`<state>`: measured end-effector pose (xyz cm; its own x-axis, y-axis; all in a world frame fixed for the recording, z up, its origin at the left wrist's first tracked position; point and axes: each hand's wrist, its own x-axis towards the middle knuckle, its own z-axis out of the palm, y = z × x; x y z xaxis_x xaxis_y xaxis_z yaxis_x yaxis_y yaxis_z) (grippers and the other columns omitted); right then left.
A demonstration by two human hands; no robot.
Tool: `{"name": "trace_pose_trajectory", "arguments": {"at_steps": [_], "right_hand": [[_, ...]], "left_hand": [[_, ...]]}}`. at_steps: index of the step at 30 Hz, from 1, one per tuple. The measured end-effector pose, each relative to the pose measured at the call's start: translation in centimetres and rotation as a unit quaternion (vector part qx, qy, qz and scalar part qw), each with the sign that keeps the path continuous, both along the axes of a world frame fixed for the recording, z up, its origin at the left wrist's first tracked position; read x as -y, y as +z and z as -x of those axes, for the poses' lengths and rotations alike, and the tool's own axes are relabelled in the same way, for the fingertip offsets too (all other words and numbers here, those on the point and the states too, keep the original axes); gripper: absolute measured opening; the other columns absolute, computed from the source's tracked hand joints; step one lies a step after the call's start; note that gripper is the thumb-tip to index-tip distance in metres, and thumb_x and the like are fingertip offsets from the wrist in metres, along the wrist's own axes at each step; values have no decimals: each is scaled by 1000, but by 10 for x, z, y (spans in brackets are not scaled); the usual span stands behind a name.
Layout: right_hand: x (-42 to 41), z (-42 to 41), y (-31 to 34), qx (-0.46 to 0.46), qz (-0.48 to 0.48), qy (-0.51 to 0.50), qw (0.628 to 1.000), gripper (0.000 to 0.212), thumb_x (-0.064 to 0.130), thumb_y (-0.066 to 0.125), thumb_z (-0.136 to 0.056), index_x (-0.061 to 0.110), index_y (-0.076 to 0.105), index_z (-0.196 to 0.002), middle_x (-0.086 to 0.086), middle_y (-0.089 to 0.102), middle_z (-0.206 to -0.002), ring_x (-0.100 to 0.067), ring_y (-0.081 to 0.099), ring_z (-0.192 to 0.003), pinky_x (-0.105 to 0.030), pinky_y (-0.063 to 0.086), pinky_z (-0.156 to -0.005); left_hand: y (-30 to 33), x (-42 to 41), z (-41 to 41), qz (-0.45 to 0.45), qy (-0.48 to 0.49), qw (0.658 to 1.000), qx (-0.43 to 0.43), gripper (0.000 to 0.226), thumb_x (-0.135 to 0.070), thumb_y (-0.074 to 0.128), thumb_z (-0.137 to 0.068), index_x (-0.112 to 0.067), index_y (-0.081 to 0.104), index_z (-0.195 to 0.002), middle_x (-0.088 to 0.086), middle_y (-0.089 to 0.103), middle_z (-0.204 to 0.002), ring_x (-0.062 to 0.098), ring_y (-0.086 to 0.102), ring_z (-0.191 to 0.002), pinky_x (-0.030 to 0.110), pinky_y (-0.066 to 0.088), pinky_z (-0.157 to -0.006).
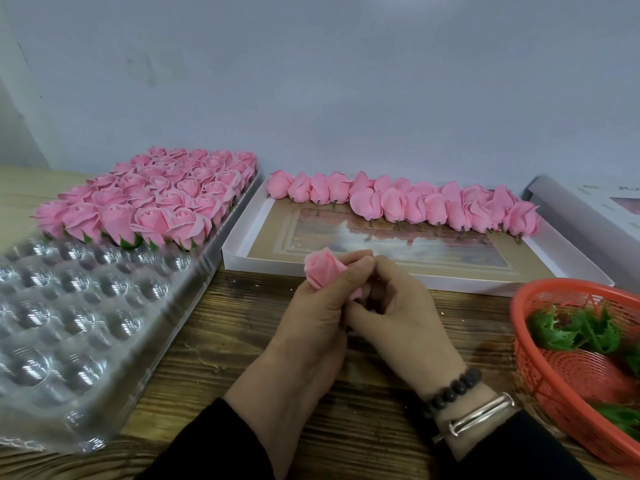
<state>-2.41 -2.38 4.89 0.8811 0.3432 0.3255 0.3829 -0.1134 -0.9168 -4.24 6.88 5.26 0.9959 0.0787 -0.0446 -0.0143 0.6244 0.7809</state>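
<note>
Pink rose head sat above the wooden table, just in front of the white box, bloom tilted up-left. Left hand gripped it, fingers and thumb wrapped round the lower petals. The rose's base was mostly hidden, with only a pink sliver showing between the hands. Right hand was curled against that base, fingertips touching the left fingers. Couldn't tell whether it pinched the rose or anything else, since the contact point was blocked by the left thumb. Bead bracelet and silver bangle were on the right wrist. The clear plastic tray at left was cut off by the frame edge: its far pockets were packed with roses, its near pockets bare and blurred by glare. The box held a row of rose heads along its far side, stubs pointing toward the camera. The print on the box floor was hard to read. Orange basket at right was clipped by the edge, with green leaves inside. A second box at far right was cut off too, detail unreadable.
</note>
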Motion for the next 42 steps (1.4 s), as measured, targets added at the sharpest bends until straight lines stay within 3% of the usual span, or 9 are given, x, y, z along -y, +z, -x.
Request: {"name": "trace_pose_trajectory", "arguments": {"at_steps": [4, 7, 16, 20, 25, 30, 34, 37, 42], "right_hand": [[6, -3, 3, -78, 14, 77, 994, 6, 4, 62, -81, 3, 67, -84, -10, 60, -67, -13, 53, -63, -29, 45, -65], [11, -4, 6, -150, -15, 112, 982, 19, 12, 63, -84, 15, 67, -66, -9, 57, -64, -11, 50, -58, -21, 42, -62], [8, -4, 5, -73, -40, 5, 997, 6, 4, 60, -85, 7, 63, -81, 3, 61, -69, -5, 55, -63, -16, 44, -65], [12, -5, 9, 7, -50, -52, 997, 21, 11, 71, -76, 23, 60, -90, 6, 57, -83, 1, 52, -70, -15, 46, -70], [8, 1, 8, 77, 62, 14, 995, 46, 31, 78, -65, 46, 56, -102, 13, 56, -101, 5, 54, -85, -4, 41, -72], [8, -2, 9, 84, 26, 7, 996, 34, 5, 71, -77, 36, 64, -88, 6, 61, -87, 0, 57, -80, -9, 43, -74], [12, -5, 11, 65, -1, 5, 998, 42, -10, 65, -77, 32, 63, -78, 6, 61, -77, 1, 56, -73, -8, 43, -71], [12, -4, 12, 75, 20, 11, 997, 40, -8, 65, -78, 32, 65, -78, 12, 61, -76, 4, 57, -74, -8, 41, -73], [13, -2, 12, 107, 77, 32, 991, 42, 6, 62, -85, 43, 60, -104, 21, 56, -88, 5, 53, -86, -8, 38, -78]], "left_hand": [[3, -8, -1, -18, -32, 999, -33, 44, -21, 72, -59, 4, 62, -93, 19, 51, -85, 23, 55, -69, 26, 45, -61], [4, -9, 0, -41, -53, 996, -54, 58, -26, 72, -59, 12, 59, -101, 14, 52, -72, 13, 49, -47, 22, 36, -43], [3, -13, 0, -114, 99, 988, -26, 12, -8, 66, -75, 1, 62, -69, 13, 61, -58, 19, 59, -52, 27, 50, -51], [4, -20, 3, -360, 122, 924, 28, 24, -10, 67, -79, -9, 60, -57, -3, 56, -46, 7, 52, -44, 20, 43, -48], [3, -19, 3, -540, 76, 836, 69, 15, -15, 65, -84, -30, 68, -84, -7, 70, -80, 3, 65, -77, 17, 53, -71], [5, -16, 6, -493, 40, 867, 63, 27, -7, 68, -76, -33, 65, -83, -12, 69, -78, -5, 64, -78, 7, 49, -70], [6, -16, 3, -405, -30, 913, 43, 46, -4, 75, -59, -10, 64, -103, 10, 70, -96, 20, 66, -92, 29, 54, -83], [5, -17, 2, -413, -42, 909, 41, 50, -6, 76, -58, -6, 62, -106, 12, 69, -100, 25, 65, -97, 36, 53, -87], [6, -20, 1, -473, -37, 880, 35, 37, -4, 69, -75, -11, 59, -110, 0, 67, -94, 11, 64, -89, 14, 51, -75]]}}
